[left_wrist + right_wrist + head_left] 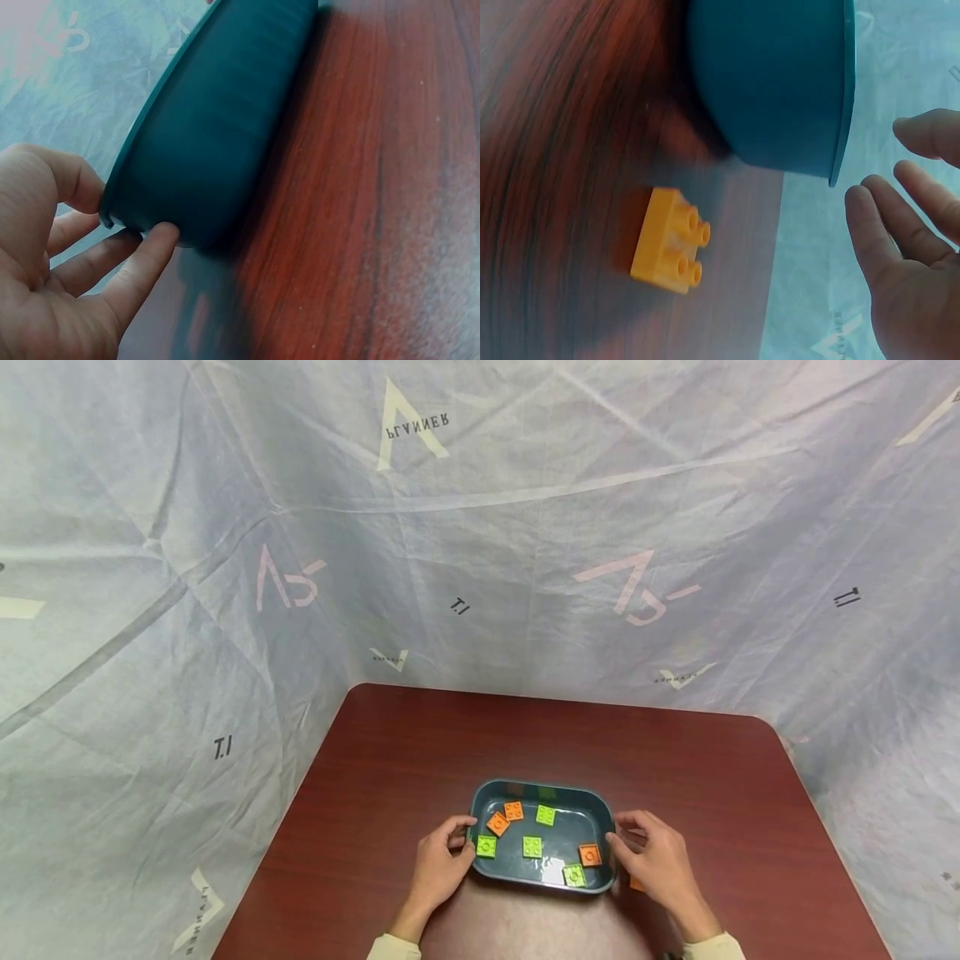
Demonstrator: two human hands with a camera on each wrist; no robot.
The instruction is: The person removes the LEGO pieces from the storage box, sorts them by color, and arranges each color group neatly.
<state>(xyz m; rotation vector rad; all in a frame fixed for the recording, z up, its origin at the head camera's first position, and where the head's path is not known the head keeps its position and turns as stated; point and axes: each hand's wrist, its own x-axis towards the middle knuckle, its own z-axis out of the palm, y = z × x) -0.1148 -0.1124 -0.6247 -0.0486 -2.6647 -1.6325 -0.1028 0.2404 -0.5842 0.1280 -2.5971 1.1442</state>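
A dark teal tray [517, 882] with a raised rim stands on the table, and loose green and orange toy bricks lie spread over its floor. My left hand [442, 864] holds its left end; in the left wrist view, fingertips [166, 234] press the outer wall and rim. At the opposite end is my right hand [656, 860], fingers bent and parted. The right wrist view shows those fingers [866, 225] just off the rim with nothing between them. An orange brick [667, 240] lies outside the tray, studs sideways, mostly covered by the right hand in the head view.
Inside the tray are several bricks, among them a green brick [532, 847] near the middle and an orange brick [589, 855] near the right end. The reddish-brown table [375, 760] meets hanging grey-white sheeting [517, 635] at the back and sides.
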